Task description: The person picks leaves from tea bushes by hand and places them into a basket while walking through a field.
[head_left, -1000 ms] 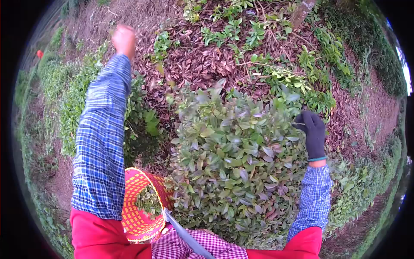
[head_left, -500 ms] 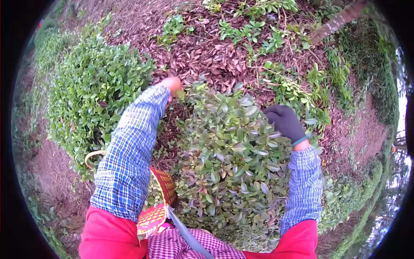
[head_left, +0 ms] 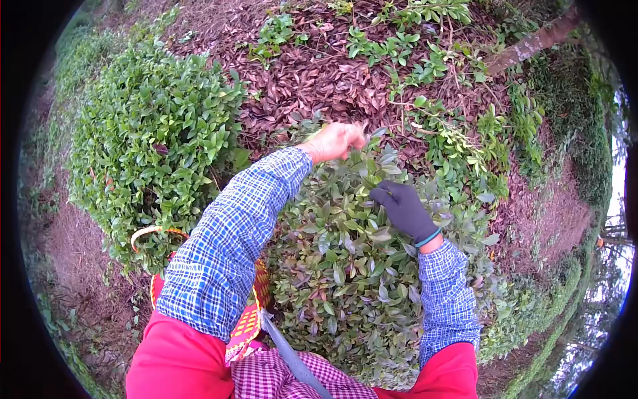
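Observation:
My left hand point(head_left: 337, 141), bare, is over the far edge of a leafy bush point(head_left: 345, 266). Its fingers are pressed together at the bush top, and what they hold, if anything, is too small to name. My right hand point(head_left: 407, 209), in a dark glove, touches the upper right part of the same bush with thumb and fingers closed around something hidden among the leaves. A red and yellow woven basket point(head_left: 263, 286) hangs at my waist, partly covered by my left sleeve.
A second green bush point(head_left: 153, 133) stands on the left. Dry brown leaves point(head_left: 319, 86) cover the ground beyond, with low green plants among them. A slanting trunk point(head_left: 531, 45) is at the upper right.
My left hand has come from the upper left, over to the bush near my right hand. My right hand has moved left across the bush. The view has shifted, showing more of the left bush.

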`<action>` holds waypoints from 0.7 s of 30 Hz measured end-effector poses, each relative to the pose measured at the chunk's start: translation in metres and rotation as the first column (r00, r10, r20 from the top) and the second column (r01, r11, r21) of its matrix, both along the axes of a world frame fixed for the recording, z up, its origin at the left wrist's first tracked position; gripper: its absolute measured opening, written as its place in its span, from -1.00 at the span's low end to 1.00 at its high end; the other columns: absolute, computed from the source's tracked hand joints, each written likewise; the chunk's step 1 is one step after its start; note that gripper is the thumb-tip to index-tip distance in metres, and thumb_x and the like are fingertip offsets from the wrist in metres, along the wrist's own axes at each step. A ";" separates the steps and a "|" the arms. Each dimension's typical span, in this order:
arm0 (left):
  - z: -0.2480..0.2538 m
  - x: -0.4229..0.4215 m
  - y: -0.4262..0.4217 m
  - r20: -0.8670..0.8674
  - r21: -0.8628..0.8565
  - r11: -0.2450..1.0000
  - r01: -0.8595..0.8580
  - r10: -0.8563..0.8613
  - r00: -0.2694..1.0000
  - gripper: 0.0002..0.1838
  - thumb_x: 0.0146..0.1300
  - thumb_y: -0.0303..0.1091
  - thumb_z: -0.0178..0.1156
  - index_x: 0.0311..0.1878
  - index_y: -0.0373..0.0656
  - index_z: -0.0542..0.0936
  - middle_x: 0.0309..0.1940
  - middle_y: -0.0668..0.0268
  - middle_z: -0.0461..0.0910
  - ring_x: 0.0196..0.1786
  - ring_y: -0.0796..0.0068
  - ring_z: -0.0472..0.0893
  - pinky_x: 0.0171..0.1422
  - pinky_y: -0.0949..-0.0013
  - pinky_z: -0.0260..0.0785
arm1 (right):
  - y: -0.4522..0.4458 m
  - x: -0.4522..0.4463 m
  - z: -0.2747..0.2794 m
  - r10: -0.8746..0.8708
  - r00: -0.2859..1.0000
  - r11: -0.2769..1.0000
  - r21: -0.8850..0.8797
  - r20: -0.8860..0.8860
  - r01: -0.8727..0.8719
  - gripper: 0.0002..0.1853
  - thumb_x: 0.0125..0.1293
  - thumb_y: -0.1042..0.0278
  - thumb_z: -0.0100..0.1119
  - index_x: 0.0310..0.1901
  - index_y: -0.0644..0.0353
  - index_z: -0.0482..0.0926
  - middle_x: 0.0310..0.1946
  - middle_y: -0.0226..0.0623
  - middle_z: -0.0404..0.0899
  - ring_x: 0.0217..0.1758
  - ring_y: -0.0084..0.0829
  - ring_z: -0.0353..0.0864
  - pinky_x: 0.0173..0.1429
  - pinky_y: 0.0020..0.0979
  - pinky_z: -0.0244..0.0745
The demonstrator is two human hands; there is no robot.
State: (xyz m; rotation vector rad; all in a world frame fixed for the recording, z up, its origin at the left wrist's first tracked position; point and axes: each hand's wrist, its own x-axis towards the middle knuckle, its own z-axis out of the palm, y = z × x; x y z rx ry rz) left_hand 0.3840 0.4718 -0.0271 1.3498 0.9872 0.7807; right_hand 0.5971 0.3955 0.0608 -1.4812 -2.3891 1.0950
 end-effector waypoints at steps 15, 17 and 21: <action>-0.071 -0.196 0.056 -0.303 0.538 0.414 -0.734 0.908 0.290 -0.61 0.30 -0.23 -0.13 -0.48 -0.31 0.51 -0.51 0.02 0.59 -0.35 0.11 0.62 -0.28 0.06 0.39 | 0.008 0.032 0.106 -0.273 0.417 0.954 -0.186 -0.867 0.237 -0.76 0.41 0.22 -0.14 -0.30 0.15 0.46 -0.73 -0.58 0.21 -0.78 -0.72 0.12 -0.70 -0.61 -0.01; -0.073 -0.177 0.029 -0.751 0.427 0.798 -0.425 0.575 0.324 -0.72 0.23 -0.28 -0.08 -0.39 -0.27 0.54 -0.32 0.01 0.62 -0.22 0.06 0.62 -0.16 0.05 0.46 | 0.012 0.021 0.096 -0.489 0.538 0.869 -0.325 -0.687 0.374 -0.75 0.40 0.21 -0.09 -0.29 0.21 0.45 -0.75 -0.61 0.12 -0.77 -0.73 0.05 -0.70 -0.62 -0.10; -0.093 -0.115 -0.060 -0.848 -0.514 0.759 0.400 -0.521 -0.100 -0.63 -0.03 -0.24 0.24 -0.11 -0.14 0.64 -0.14 0.17 0.62 -0.07 0.26 0.61 -0.01 0.25 0.48 | 0.013 0.023 0.062 -0.632 0.478 0.772 -0.547 -0.610 0.322 -0.75 0.40 0.21 -0.10 -0.28 0.23 0.42 -0.75 -0.61 0.07 -0.81 -0.72 0.00 -0.72 -0.62 -0.12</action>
